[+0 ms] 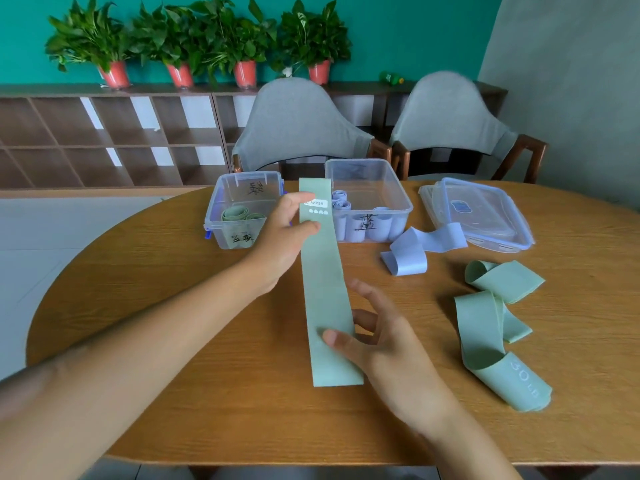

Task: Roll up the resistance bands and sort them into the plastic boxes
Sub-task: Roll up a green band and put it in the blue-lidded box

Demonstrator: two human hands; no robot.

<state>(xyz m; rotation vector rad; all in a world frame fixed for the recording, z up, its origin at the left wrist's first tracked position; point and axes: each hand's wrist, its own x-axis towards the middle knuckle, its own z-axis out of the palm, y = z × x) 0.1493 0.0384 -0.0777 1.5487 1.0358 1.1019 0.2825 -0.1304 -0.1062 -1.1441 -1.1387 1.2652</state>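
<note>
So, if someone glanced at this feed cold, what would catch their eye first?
The long green band stretched straight down the middle of the table, with the left hand at its far end and the right hand pinching its near end. Behind it stand two clear boxes: the left box holds green rolls, the right box blue rolls. Loose green bands lie unrolled at the right.

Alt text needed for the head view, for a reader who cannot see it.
A left hand and a right hand hold a green band stretched out over a wooden table. Behind it stand two clear boxes, one with green rolls, one with blue rolls; loose bands lie to the right.
</note>
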